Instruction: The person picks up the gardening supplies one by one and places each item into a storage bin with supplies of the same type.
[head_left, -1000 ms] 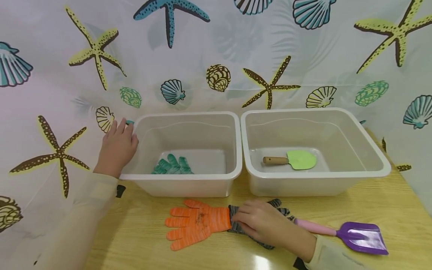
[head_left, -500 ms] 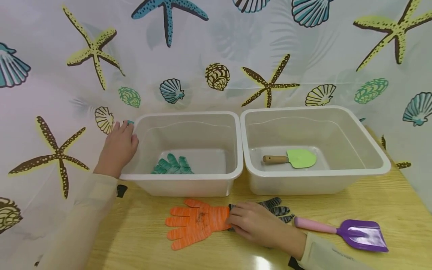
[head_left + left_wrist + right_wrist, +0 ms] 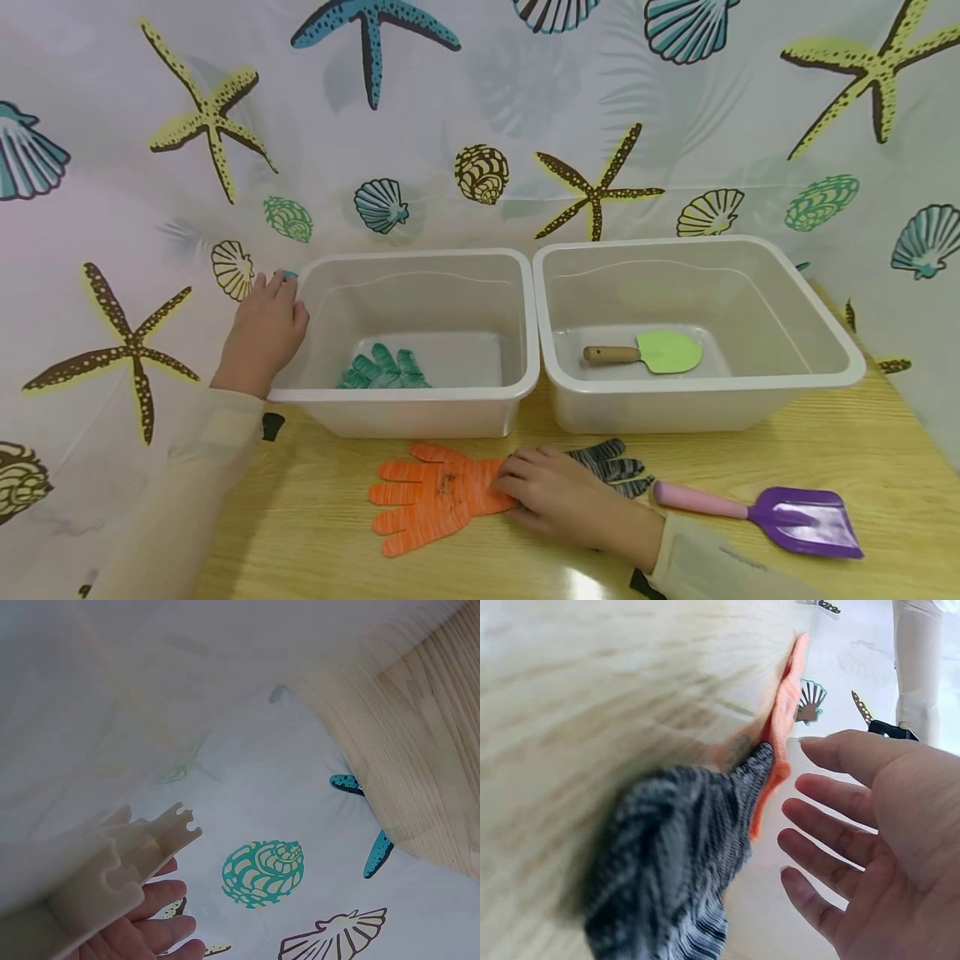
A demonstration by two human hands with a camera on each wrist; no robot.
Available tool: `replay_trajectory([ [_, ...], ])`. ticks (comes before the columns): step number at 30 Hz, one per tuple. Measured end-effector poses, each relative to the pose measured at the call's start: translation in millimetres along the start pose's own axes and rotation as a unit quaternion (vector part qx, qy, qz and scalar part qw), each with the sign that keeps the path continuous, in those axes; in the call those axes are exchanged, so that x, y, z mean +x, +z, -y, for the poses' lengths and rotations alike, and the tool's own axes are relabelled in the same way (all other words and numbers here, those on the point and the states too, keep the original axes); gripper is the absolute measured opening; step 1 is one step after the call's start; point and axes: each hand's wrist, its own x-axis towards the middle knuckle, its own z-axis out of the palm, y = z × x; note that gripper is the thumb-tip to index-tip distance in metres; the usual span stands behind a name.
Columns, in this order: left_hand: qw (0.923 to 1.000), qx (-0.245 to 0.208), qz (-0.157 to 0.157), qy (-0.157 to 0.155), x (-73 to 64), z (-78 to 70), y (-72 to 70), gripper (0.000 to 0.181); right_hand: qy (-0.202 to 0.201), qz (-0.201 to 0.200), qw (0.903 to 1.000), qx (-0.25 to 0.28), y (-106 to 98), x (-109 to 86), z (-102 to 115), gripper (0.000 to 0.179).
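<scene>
My right hand (image 3: 558,496) is over the place where an orange knit glove (image 3: 431,496) meets a dark grey knit glove (image 3: 611,467). In the right wrist view its fingers (image 3: 832,840) are extended, apart from the gloves, with nothing held. The hand covers much of the grey glove in the head view. My left hand (image 3: 262,333) rests at the left rim of the left beige bin (image 3: 427,417). In the left wrist view, loosely straight fingers (image 3: 161,896) lie beneath the rim. A green glove (image 3: 386,371) lies in that bin, partly hidden by its front wall.
The right bin (image 3: 652,408) stands beside the left one, holding a green trowel (image 3: 667,352) with a wooden handle. A purple shovel (image 3: 806,521) with a pink handle lies on the wooden table (image 3: 315,533). A seashell-print cloth (image 3: 450,83) hangs behind.
My right hand has shifted left from the grey glove toward the orange glove's cuff, uncovering more of the grey fingers. My left hand stays at the bin's rim.
</scene>
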Motion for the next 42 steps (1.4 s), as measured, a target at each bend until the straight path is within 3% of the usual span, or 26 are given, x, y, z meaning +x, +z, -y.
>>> replay_trajectory([
  [7, 0.9999, 0.009, -0.010, 0.003, -1.1, -1.2, 1.8, 0.044, 0.002, 0.028, 0.9996, -0.006, 7, 1.9, 1, 0.029],
  [25, 0.9997, 0.015, -0.016, 0.007, -1.8, -3.0, -0.5, 0.043, 0.005, 0.036, 0.9993, -0.002, 12, 15.2, -2, 0.021],
  [34, 0.9998, 0.014, -0.015, 0.008, -2.3, -3.0, -0.6, 0.043, 0.018, 0.010, 0.9960, 0.086, 15, 19.6, -5, 0.013],
  [42, 0.9999, 0.009, -0.005, -0.003, -2.4, -4.6, -2.2, 0.044, 0.054, 0.011, 0.9770, 0.206, 9, 23.0, -6, 0.016],
])
